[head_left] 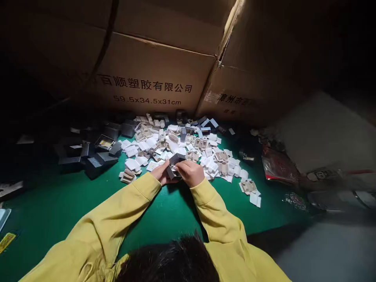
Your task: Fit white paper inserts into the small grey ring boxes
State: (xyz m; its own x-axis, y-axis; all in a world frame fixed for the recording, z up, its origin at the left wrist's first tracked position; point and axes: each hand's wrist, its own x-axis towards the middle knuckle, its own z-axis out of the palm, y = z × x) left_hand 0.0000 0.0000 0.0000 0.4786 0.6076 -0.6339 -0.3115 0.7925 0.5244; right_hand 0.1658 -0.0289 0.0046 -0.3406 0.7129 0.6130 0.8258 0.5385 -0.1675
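My left hand [162,173] is wrapped round the left side of a small dark grey box [175,159], which it holds just above the green table. The fingers of my right hand [190,172] are pinched together at the box's open side; whatever they grip there is hidden. Beyond both hands spreads a heap of white folded papers [147,145] and beige cardboard inserts [221,156]. More dark boxes [101,160] stand to the left of my left hand, one with its lid up.
Large brown cartons [152,70] with printed lettering form a wall behind the green table [141,219]. On the right lie a red packet in clear plastic [279,166] and a small clear bag [296,200]. A yellow label [6,242] lies at the left edge.
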